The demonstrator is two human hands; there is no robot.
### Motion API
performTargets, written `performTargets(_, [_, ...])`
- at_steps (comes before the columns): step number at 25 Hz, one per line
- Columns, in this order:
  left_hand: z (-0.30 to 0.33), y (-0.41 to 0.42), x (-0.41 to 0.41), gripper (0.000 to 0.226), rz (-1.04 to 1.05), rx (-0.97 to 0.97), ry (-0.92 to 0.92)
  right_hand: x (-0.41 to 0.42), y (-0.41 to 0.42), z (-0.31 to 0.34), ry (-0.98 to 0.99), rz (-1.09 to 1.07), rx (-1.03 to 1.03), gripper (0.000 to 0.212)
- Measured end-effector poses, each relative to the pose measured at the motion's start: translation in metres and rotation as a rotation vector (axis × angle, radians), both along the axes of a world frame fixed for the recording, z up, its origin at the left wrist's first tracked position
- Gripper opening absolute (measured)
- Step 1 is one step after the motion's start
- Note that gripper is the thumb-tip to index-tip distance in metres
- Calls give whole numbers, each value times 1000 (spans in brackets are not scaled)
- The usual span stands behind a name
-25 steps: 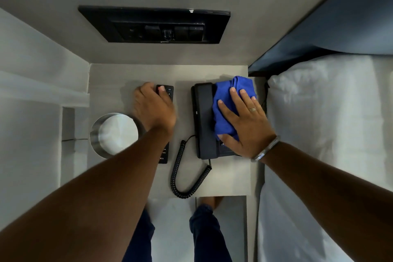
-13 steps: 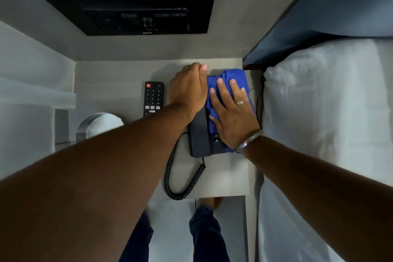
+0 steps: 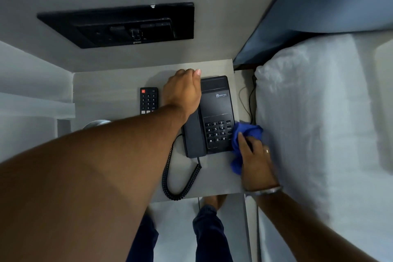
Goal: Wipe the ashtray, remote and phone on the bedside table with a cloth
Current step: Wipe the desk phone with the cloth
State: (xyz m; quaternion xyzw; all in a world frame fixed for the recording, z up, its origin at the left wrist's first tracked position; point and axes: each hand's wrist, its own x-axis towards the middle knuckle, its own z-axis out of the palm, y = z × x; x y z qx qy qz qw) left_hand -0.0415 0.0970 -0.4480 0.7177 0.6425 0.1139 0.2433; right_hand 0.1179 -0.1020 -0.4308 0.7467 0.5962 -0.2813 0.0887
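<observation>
left hand curled over the top of the handset, gripping it on the black phone. right hand bunched around the blue cloth, pressed at the phone's right side (near the bedside table's right edge). remote just left of the phone; ashtray at the left edge, mostly hidden by the forearm.

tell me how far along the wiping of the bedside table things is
In hand: the right hand holds the crumpled blue cloth at the right edge of the black corded desk phone, while the left hand steadies its handset. The pictures cannot show whether the black remote control or the round metal ashtray, mostly hidden by the forearm, are wiped yet.
</observation>
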Motion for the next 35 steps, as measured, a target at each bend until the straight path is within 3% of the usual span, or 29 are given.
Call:
performTargets(3, [1,-1,0,44,8,-14,0,3,28,5,118,-72,168,51])
performTargets(5, [1,-1,1,46,19,-16,2,-5,42,11,150,23,330,43])
performTargets(9, [0,0,2,47,24,1,25,-31,50,12,91,328,418,43])
performTargets(12, [-1,-1,1,47,17,14,10,-34,48,7,-42,424,340,54])
performTargets(20, [-2,-1,1,45,-12,23,14,-3,43,6,-139,175,205,48])
performTargets(27, [-5,0,1,45,-4,24,31,16,35,9,-46,-137,347,39])
performTargets(31, [-7,0,2,46,9,29,38,-40,32,12,90,94,407,38])
performTargets(35, [-8,-1,1,47,4,41,33,-58,34,2,-15,139,323,56])
